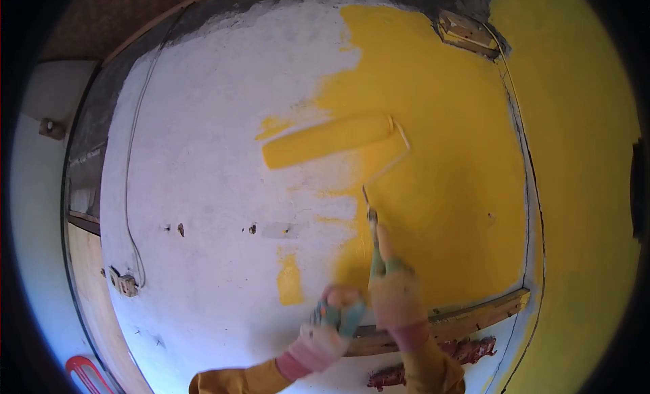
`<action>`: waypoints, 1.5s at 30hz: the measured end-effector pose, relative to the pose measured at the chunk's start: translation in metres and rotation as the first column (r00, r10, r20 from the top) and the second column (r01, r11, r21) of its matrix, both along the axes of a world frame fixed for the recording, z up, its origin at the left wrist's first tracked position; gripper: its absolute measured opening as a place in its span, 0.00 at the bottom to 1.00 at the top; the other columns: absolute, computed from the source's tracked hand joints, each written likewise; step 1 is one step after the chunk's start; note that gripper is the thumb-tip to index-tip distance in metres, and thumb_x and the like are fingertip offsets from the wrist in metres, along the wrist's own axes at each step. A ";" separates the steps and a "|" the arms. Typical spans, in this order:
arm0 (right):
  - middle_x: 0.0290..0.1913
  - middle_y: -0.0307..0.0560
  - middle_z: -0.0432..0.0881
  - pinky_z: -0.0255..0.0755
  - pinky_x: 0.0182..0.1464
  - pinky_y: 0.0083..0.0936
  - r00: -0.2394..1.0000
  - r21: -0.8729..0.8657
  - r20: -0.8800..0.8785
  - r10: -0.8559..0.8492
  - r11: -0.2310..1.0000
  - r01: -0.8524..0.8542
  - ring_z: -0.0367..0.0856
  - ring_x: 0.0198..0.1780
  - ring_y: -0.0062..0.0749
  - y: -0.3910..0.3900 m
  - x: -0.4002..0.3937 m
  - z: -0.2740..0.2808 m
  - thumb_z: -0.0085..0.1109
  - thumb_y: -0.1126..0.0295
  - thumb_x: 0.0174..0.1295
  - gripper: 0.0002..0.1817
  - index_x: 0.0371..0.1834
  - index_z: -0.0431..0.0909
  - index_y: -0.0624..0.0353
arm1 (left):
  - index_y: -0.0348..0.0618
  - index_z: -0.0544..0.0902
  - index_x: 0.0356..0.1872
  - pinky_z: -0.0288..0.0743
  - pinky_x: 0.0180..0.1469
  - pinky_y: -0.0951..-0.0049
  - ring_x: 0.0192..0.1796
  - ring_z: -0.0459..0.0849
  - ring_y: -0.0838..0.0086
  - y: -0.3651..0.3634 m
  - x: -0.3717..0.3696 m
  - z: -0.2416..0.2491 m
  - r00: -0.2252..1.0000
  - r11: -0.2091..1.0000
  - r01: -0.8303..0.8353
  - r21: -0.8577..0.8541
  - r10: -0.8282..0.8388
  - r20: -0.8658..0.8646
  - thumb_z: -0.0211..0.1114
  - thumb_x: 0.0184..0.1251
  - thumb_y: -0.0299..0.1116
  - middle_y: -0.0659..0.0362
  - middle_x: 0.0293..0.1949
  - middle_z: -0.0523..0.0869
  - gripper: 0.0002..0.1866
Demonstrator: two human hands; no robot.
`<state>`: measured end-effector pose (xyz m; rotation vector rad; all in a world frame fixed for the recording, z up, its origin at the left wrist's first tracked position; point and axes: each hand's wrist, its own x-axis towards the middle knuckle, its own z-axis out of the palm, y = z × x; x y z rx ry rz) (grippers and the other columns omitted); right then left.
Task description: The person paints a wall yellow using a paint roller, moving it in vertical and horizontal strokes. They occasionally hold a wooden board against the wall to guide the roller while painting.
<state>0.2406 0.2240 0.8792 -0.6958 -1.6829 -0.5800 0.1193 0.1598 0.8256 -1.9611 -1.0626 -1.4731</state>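
My right hand (394, 285), in a pink and green glove, is closed round the handle of a paint roller (328, 140), with one finger stretched along it. The roller's wide sleeve is coated in yellow paint and lies tilted against the wall (203, 143), across the border between white and yellow. Its bent wire frame shows at the sleeve's right end. Lower and to the left, my left hand (342, 309) is gloved and curled closed, somewhat blurred. Whatever it may hold is hidden.
A wooden ledge (481, 316) juts out below the yellow area, and a wooden block (467, 33) sticks out at upper right. A socket box (127, 285) with a cable is on the left. A red chair back (84, 374) shows at lower left.
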 end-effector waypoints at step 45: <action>0.32 0.45 0.76 0.69 0.26 0.31 0.986 -0.134 -0.167 0.006 0.991 -0.028 0.74 0.24 0.31 -0.043 -0.053 0.250 0.41 0.67 0.62 0.23 0.62 0.63 0.50 | 0.45 0.72 0.46 0.66 0.46 0.72 0.46 0.71 0.70 0.067 -0.044 -0.102 0.831 0.873 -0.338 0.352 0.452 -0.325 0.53 0.53 0.35 0.58 0.42 0.73 0.17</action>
